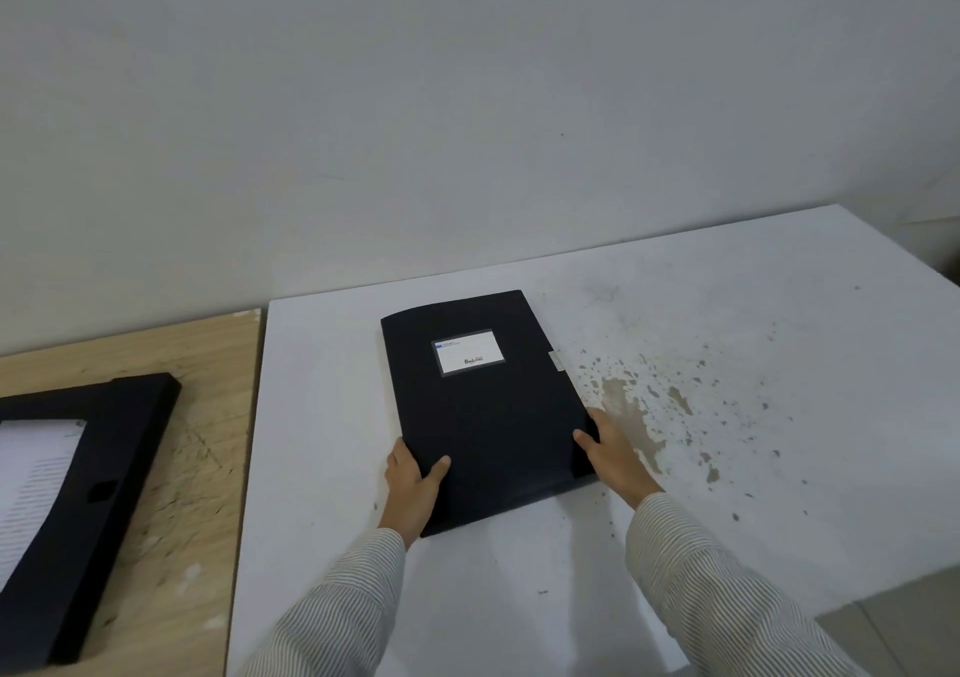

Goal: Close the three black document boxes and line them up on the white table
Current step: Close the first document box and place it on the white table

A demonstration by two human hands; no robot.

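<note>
On the white tabletop [675, 344], stained brown towards its right, item one: a flat black document box with a white label on its lid [483, 406], closed, lying slightly askew with its near end towards you. Its contents cannot be seen. A small pale tab shows at its right edge, probably the clasp.

Your left hand [413, 489] holds the near left corner, thumb on the lid and fingers hidden beneath. Your right hand [613, 450] takes the near right edge the same way. Each grip is shut on the box, and the pairing suits sliding or squaring it on the surface; whether it rests fully flat or is lifted a little at the near end cannot be told.

Item two: a second black document box [98, 494], open, on the separate wooden tabletop [208, 354] at the left, well apart from item one. It holds white printed sheets [31, 479].

Item three: not in view.

Judgement: one box closed and placed; the open box awaits closing and moving across.
</note>
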